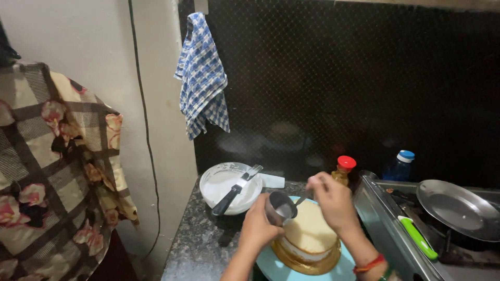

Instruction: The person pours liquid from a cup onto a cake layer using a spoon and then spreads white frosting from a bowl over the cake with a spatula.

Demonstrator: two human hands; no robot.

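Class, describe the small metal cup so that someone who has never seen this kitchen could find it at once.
Start at the dark speckled counter left of the stove. A round layered cake sits there on a pale blue stand. The small metal cup is held over the cake's left edge by the left hand; nothing else there is shiny steel and handheld.

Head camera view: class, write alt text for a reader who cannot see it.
A person's left hand holds a small steel cup over a round sponge cake on a light blue turntable, while the right hand dips a spoon into it. Behind sit a white bowl with a spatula and a stove.
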